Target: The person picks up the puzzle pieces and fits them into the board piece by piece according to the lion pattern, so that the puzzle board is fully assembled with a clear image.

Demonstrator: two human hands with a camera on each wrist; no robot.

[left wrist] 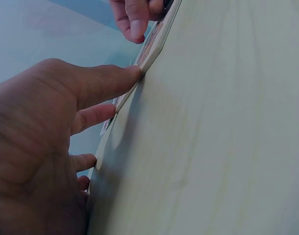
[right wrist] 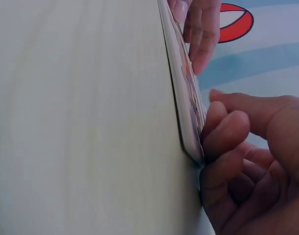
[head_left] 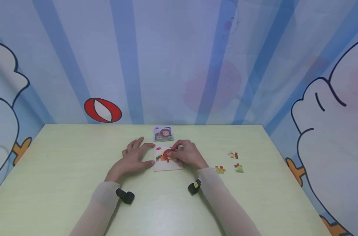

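A square jigsaw puzzle board (head_left: pixel 161 166) with an orange lion picture lies flat on the table. My left hand (head_left: pixel 134 159) is spread beside it, thumb and index fingertip touching its left edge. In the left wrist view that thumb (left wrist: pixel 110 83) rests straight against the rim. Over the board's right half, my right hand (head_left: pixel 188 153) has thumb and index finger bent together in a pinch at a puzzle piece, mostly hidden by the fingers. The right wrist view shows the right hand's other fingers (right wrist: pixel 222 171) curled by the board's corner (right wrist: pixel 191 142).
Loose puzzle pieces lie right of the right hand: one at the back (head_left: pixel 233 155), one green and orange (head_left: pixel 220 169), one mostly green (head_left: pixel 239 168). Behind the board lies a lion picture card (head_left: pixel 163 134). A printed curtain (head_left: pixel 167 65) stands along the table's far edge.
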